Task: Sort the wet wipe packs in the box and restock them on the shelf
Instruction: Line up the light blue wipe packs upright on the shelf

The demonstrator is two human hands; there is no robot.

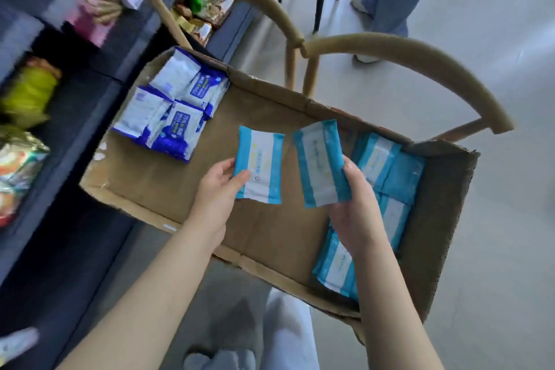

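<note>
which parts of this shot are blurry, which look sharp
Head view: the shelf goods are motion-smeared; the left hand gripping the left pack and the right hand gripping the right pack look sharp; soft light, no glare in the cardboard box.

Dark-blue wipe pack (200, 89), far left in the box (168, 189): "75%", remaining print illegible. Second dark-blue wipe pack (180, 129), just nearer: "75%". Light-blue packs (259, 168): print too blurred to read.
</note>
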